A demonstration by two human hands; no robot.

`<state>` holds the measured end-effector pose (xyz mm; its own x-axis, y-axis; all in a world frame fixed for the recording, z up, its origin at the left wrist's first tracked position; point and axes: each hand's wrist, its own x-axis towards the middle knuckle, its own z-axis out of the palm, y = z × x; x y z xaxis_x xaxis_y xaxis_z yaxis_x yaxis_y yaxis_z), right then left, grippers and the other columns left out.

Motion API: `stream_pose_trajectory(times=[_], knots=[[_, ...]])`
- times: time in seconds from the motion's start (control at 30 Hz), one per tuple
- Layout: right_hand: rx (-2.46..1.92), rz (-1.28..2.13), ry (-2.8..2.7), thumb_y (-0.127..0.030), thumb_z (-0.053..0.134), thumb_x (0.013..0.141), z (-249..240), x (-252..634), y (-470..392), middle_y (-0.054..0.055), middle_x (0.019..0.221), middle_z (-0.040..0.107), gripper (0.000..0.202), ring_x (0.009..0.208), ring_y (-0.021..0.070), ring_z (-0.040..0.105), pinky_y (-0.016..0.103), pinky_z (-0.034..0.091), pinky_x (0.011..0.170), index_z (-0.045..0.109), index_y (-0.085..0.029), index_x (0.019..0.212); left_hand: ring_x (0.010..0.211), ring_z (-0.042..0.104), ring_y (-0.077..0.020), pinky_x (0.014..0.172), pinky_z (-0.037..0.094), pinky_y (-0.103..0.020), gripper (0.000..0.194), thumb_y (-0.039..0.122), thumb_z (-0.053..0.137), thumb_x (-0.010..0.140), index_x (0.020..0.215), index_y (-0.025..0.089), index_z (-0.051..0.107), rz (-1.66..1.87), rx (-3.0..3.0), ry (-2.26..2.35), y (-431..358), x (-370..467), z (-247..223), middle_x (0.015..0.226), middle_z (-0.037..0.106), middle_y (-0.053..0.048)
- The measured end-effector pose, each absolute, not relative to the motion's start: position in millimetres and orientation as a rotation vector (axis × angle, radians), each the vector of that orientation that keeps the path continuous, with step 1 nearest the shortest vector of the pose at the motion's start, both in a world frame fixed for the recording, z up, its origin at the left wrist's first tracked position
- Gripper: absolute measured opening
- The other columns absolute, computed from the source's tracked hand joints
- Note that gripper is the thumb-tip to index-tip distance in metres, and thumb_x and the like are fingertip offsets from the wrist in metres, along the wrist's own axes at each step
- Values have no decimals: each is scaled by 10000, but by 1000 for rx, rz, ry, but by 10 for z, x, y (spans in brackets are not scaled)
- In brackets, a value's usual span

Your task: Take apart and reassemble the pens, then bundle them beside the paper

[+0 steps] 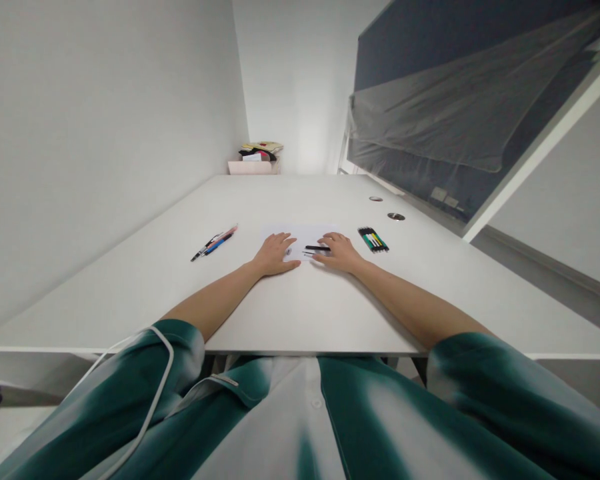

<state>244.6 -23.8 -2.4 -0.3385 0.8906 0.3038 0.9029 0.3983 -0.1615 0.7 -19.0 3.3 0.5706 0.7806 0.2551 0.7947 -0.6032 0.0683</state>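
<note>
My left hand (275, 257) lies palm down on the left part of a white sheet of paper (305, 233), its fingers apart and nothing held. Beside its fingertips is a small dark item (289, 251), too small to name. My right hand (342, 253) rests on the right part of the sheet with the fingers spread. A black stick-shaped piece, like a pen barrel (316, 248), lies by its fingers, the right end partly hidden by them. Just below that, a thin dark rod (309, 253) lies near the thumb.
Several pens (214, 243) lie in a loose bundle on the left of the white table (300, 313). To the right is a row of black-ended pens (373, 240) with green, white and yellow parts. Round metal grommets (396, 217) and a pink box (250, 167) are farther back.
</note>
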Motion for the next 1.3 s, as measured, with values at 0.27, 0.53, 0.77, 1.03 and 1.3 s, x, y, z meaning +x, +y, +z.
stream_pose_trajectory(times=[0.27,0.53,0.77,1.03,1.3], knots=[[-1361,-125,-2372,-258,542,851,7,2369,-291,128,1083,628,279,1053,287,499,401,354,884,743,-184,1029,1457,217,-305,1172,201,-501,516,450,411,939,1413,253,463,-278,-2900,-1202,-215,113,22,1566,307,-85],[-1393,-100,-2388,-237,555,859,-14,2342,-275,118,1066,642,246,1033,283,512,381,361,851,764,-214,987,1465,195,-301,1178,184,-500,473,422,395,949,1369,241,516,-223,-2905,-1236,-217,132,34,1568,303,-88],[-1399,-82,-2391,-235,568,864,-24,2343,-242,114,1041,653,208,1021,270,530,362,372,842,755,-200,948,1453,228,-314,1167,209,-520,485,428,407,945,1390,258,495,-272,-2916,-1164,-165,116,-33,1556,327,-89],[-1475,-73,-2375,-249,571,861,-1,2352,-250,108,1042,666,206,1029,272,537,366,375,870,756,-193,932,1368,391,-272,1141,298,-477,338,335,437,928,1133,201,670,-463,-2838,-1116,-166,99,-43,1402,529,-95],[-1533,-2,-2332,-268,596,865,-11,2332,-232,96,1042,672,186,1019,259,550,355,383,881,762,-205,924,1113,600,-237,1038,429,-421,177,262,555,828,851,208,722,-628,-2806,-1315,-80,108,-30,1144,693,-64]])
